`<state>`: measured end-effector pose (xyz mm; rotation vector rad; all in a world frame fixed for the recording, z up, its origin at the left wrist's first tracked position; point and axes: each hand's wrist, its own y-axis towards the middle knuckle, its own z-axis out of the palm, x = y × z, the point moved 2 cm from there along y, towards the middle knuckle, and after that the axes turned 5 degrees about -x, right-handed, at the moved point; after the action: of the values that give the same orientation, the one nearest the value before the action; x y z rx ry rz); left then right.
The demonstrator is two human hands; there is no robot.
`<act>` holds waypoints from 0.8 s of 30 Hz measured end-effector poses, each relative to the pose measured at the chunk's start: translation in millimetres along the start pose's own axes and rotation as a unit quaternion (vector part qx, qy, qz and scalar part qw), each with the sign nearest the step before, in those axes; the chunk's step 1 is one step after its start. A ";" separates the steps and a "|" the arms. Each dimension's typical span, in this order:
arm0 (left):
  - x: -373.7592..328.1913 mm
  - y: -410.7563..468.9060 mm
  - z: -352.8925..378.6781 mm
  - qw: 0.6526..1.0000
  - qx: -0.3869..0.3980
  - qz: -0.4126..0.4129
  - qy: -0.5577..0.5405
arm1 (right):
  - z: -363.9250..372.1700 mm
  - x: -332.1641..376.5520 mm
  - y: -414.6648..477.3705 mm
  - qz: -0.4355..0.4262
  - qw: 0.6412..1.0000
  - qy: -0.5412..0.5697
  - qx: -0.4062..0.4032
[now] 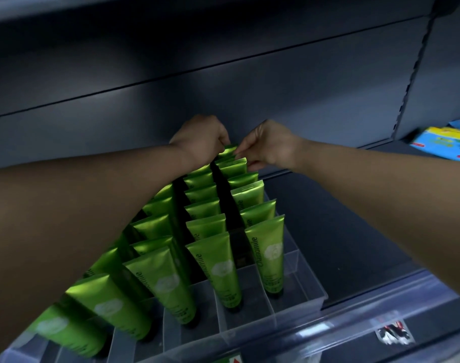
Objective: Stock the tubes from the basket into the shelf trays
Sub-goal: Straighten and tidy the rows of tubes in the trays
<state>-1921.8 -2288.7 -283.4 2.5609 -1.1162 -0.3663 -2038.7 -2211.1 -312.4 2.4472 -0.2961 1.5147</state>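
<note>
Toward the upper middle of the frame, both hands are reaching to the back of the clear plastic divided tray (297, 297): the left hand (201, 138) and right hand (269, 146) are pinching the crimped top of the rearmost glossy green tube (227, 150), probably seating it upright behind the full rows. The basket is lying out of view, and the left forearm is hiding part of the left rows.

Metallic green tubes in clear trays on dark grey shelving

The tubes (213, 268) filling the centre and lower left of the frame are glossy lime green, each with a pale whitish round emblem and dark lettering; the tray (297, 289) under them is colourless see-through plastic; the shelf back panel (223, 74) across the top is dark blue-grey; the packet (445, 142) at the right edge is bright blue with yellow and red patches.
</note>
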 end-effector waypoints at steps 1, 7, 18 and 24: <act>0.4 0.1 0.2 1.000 -0.002 0.002 0.000 | -0.3 -0.5 -0.2 0.001 1.000 0.006 0.003; 1.4 -2.0 1.8 1.000 -0.009 0.003 -0.003 | -0.4 -2.7 -0.8 -0.003 1.000 0.014 0.005; -2.9 -8.1 1.1 1.000 -0.006 0.024 0.004 | -3.5 -7.9 -6.0 0.008 0.999 0.020 0.028; -0.8 -9.7 -1.1 1.000 -0.004 0.007 0.006 | -7.4 -8.2 -10.4 0.003 1.000 0.009 0.014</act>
<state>-1915.5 -2281.7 -286.1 2.5443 -1.1264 -0.3518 -2045.5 -2198.6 -317.6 2.4544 -0.2813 1.5536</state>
